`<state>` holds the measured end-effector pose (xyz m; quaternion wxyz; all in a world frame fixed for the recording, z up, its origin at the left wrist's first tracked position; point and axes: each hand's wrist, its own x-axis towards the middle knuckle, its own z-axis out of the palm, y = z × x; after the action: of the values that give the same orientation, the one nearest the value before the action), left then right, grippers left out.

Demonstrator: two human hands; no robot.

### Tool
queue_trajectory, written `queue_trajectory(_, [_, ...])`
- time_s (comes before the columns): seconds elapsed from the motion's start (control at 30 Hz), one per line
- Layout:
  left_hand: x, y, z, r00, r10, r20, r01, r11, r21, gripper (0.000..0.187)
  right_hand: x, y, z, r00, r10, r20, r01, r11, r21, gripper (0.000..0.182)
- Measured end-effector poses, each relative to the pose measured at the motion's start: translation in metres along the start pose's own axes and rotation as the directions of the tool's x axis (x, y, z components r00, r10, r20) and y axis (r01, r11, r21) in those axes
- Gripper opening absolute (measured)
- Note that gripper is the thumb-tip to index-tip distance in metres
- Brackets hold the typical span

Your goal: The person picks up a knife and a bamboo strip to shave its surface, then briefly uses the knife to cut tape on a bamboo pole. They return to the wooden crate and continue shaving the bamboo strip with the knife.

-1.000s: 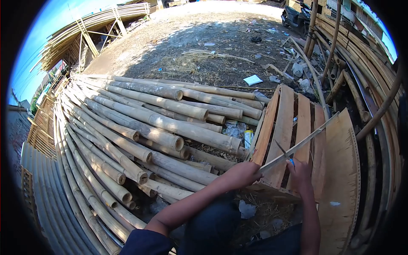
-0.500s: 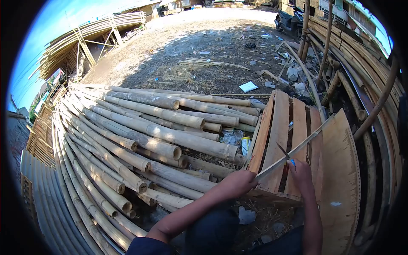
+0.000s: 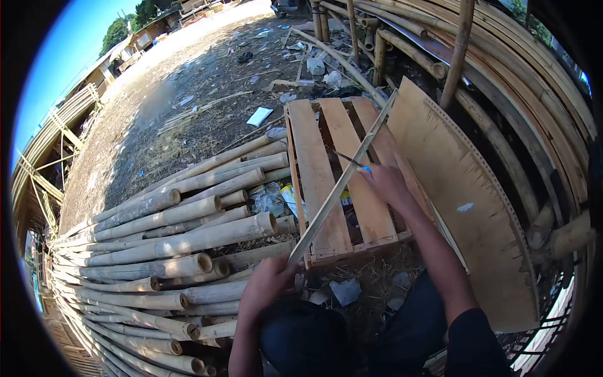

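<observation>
My left hand is closed around the near end of a long, pale bamboo strip. The strip slants up and away from me, crossing over a wooden slatted crate. In my right hand is a knife with a dark blade and a bit of blue at the handle. Its blade crosses the strip in its farther half. Whether the edge is biting into the strip cannot be made out. My right fingers are wrapped round the handle and hide most of it.
Cut bamboo poles lie stacked at the left, their open ends towards the crate. A curved plywood sheet leans at the crate's right. Behind it stand upright posts and more long poles. Litter and a white packet lie on the ground.
The view has turned to the right, so the crate and poles appear further left. The strip points more steeply away from me. My right hand and knife are farther along it from my left hand.
</observation>
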<state>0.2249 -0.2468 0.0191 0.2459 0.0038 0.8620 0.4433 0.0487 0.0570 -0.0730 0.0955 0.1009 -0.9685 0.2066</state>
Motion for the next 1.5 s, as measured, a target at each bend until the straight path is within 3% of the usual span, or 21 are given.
queue_trajectory(0.1, [0.001,0.001,0.002,0.999,-0.026,-0.024,0.025,0.999,-0.040,0.029,-0.005,-0.006,-0.002,1.000,0.009,0.013,-0.009,1.000,0.025,0.047])
queue_trajectory(0.17, [0.001,-0.001,0.003,0.998,-0.015,-0.067,0.015,1.000,-0.005,0.023,-0.022,-0.031,-0.001,0.987,-0.156,0.025,0.153,0.984,0.089,0.049])
queue_trajectory(0.2, [0.000,0.000,0.003,0.999,-0.008,-0.050,0.008,1.000,0.010,0.023,-0.025,-0.039,-0.007,0.991,-0.134,0.016,0.132,0.987,0.090,0.049])
queue_trajectory(0.27, [-0.003,0.002,0.005,0.994,0.003,-0.113,0.013,0.989,0.148,0.024,-0.032,-0.049,-0.014,0.959,-0.226,0.171,0.213,0.973,0.095,0.050])
queue_trajectory(0.3, [-0.002,0.002,0.007,0.995,-0.001,-0.099,0.017,0.988,0.155,0.024,-0.023,-0.028,0.003,0.979,-0.203,0.032,0.197,0.971,0.135,0.051])
queue_trajectory(0.33, [-0.002,0.000,0.009,0.992,0.018,-0.127,0.001,0.989,0.148,0.024,-0.014,-0.010,0.003,0.981,-0.190,0.036,0.183,0.973,0.144,0.051])
queue_trajectory(0.4, [-0.002,0.004,0.010,0.987,0.043,-0.154,-0.020,0.989,0.144,0.024,0.003,0.015,-0.009,0.999,0.005,-0.051,-0.001,0.997,0.079,0.051])
queue_trajectory(0.5, [0.000,0.011,0.011,0.987,0.057,-0.151,-0.029,0.984,0.178,0.024,-0.006,-0.001,0.004,0.999,-0.020,-0.044,0.023,0.998,0.054,0.050])
queue_trajectory(0.53, [0.001,0.007,0.011,0.992,0.019,-0.126,-0.007,0.995,0.096,0.023,-0.014,-0.016,0.000,0.999,-0.021,-0.044,0.023,0.998,0.056,0.050])
queue_trajectory(0.6, [0.004,0.000,0.008,0.995,-0.023,-0.095,0.025,0.999,0.019,0.023,-0.031,-0.041,-0.008,0.974,-0.199,0.112,0.178,0.969,0.169,0.047])
queue_trajectory(0.67, [0.002,-0.007,0.006,0.997,-0.068,-0.039,0.063,0.989,-0.138,0.023,-0.028,-0.037,-0.006,0.960,-0.212,0.182,0.190,0.973,0.129,0.048])
queue_trajectory(0.73, [-0.002,-0.005,0.004,0.993,-0.101,-0.055,0.092,0.984,-0.151,0.023,-0.010,-0.003,-0.007,0.999,0.010,0.034,-0.013,0.997,0.082,0.049])
queue_trajectory(0.8, [-0.002,0.000,0.006,0.993,-0.109,-0.053,0.097,0.979,-0.181,0.025,0.000,0.019,-0.003,0.999,0.009,-0.042,-0.007,0.999,0.053,0.050])
queue_trajectory(0.87, [-0.003,0.012,0.006,0.988,-0.032,-0.150,0.047,0.994,0.095,0.028,-0.008,0.007,0.001,0.999,0.042,-0.025,-0.040,0.995,0.097,0.051])
queue_trajectory(0.97, [-0.002,0.009,0.008,0.986,0.024,-0.166,0.016,0.971,0.238,0.029,-0.033,-0.033,-0.011,0.990,-0.126,0.067,0.119,0.987,0.104,0.053])
queue_trajectory(1.0, [-0.002,0.009,0.008,0.985,0.022,-0.171,0.020,0.971,0.238,0.029,-0.037,-0.040,-0.014,0.966,-0.221,0.134,0.208,0.973,0.105,0.053])
queue_trajectory(1.07, [-0.006,0.008,0.009,0.988,-0.072,-0.139,0.086,0.991,0.099,0.029,-0.021,-0.005,0.007,0.980,-0.197,0.042,0.189,0.971,0.149,0.052])
queue_trajectory(1.13, [-0.004,0.001,0.009,0.988,-0.066,-0.138,0.075,0.995,0.060,0.027,0.003,0.026,-0.005,0.998,0.016,-0.066,-0.016,1.000,-0.010,0.049])
queue_trajectory(1.33, [-0.006,-0.002,0.004,0.990,-0.057,-0.126,0.056,0.998,-0.016,0.025,-0.018,-0.017,0.000,0.992,-0.124,-0.019,0.124,0.991,0.045,0.045])
queue_trajectory(1.43, [-0.020,-0.008,0.010,0.985,-0.074,-0.155,0.072,0.997,-0.019,0.025,0.005,0.035,0.003,0.991,0.028,-0.131,-0.041,0.994,-0.097,0.045])
queue_trajectory(1.5, [-0.020,-0.006,0.010,0.982,-0.048,-0.185,0.050,0.999,0.004,0.025,0.001,0.054,0.001,0.987,0.039,-0.158,-0.051,0.996,-0.071,0.046])
